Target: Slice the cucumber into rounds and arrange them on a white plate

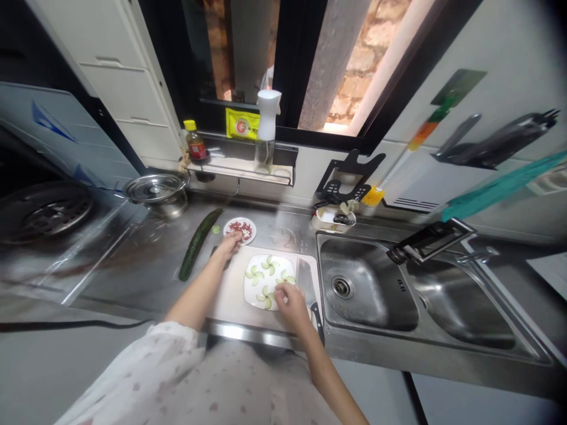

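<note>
A square white plate (253, 290) lies on the pale cutting board (225, 301), with thin green-edged cucumber slices (268, 265) fanned into several pinwheels. Over its lower right part is my right hand (290, 302), thumb and fingers pinched together; whatever they hold is too small to name. My left hand (229, 245) reaches to the near-left rim of a small round plate (253, 231) filled with chopped red and white bits (240, 228). Its fingers are drawn together at the bits, and their grip is partly hidden. A knife (305, 280) rests along the board's right side.
Left of the board lie a whole cucumber (199, 245) and a small green piece (216, 229). A lidded steel pot (156, 192) stands farther left. On the right is a double sink (367, 283). Bottles and a yellow packet (242, 123) occupy the wall shelf (239, 168).
</note>
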`<move>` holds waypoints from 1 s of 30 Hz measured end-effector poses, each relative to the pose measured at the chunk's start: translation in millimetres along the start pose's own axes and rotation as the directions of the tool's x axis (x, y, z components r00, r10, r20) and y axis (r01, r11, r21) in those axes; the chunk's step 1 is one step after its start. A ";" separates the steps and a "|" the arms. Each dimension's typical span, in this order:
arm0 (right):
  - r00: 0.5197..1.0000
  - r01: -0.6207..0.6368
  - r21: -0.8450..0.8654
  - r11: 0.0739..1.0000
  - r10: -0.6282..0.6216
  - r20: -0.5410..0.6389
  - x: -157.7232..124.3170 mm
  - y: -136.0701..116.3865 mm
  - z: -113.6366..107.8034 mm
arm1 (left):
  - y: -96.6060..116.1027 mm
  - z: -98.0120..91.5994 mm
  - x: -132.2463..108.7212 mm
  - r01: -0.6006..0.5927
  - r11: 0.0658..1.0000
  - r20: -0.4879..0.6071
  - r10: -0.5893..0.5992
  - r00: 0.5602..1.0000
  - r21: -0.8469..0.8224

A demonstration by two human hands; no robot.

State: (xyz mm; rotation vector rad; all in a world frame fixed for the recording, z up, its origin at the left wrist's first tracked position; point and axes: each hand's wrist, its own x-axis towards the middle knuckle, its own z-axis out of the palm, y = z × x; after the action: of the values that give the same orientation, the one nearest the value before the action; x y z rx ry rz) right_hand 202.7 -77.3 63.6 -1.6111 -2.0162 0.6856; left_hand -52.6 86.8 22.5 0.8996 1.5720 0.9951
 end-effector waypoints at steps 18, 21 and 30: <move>0.980 0.187 0.070 0.980 -0.180 -0.090 45.1 -26.1 -22.9 | 39.4 -1.5 -83.1 -0.023 0.985 0.263 0.068 0.962 -0.171; 0.956 0.278 0.053 0.959 -0.271 -0.115 59.6 -39.6 -31.0 | 47.7 -0.3 -97.2 -0.095 0.995 0.304 0.088 0.949 0.010; 0.916 0.395 -0.181 0.900 -0.401 0.006 69.8 -53.2 -26.5 | 49.1 12.1 -120.6 -0.211 0.977 0.485 0.178 0.856 0.013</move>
State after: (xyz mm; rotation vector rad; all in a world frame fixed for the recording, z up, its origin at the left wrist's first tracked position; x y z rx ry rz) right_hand 165.8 -16.6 121.5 -1.2242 -2.3407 0.3301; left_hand -13.9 -2.7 109.6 1.2641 1.1071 0.7779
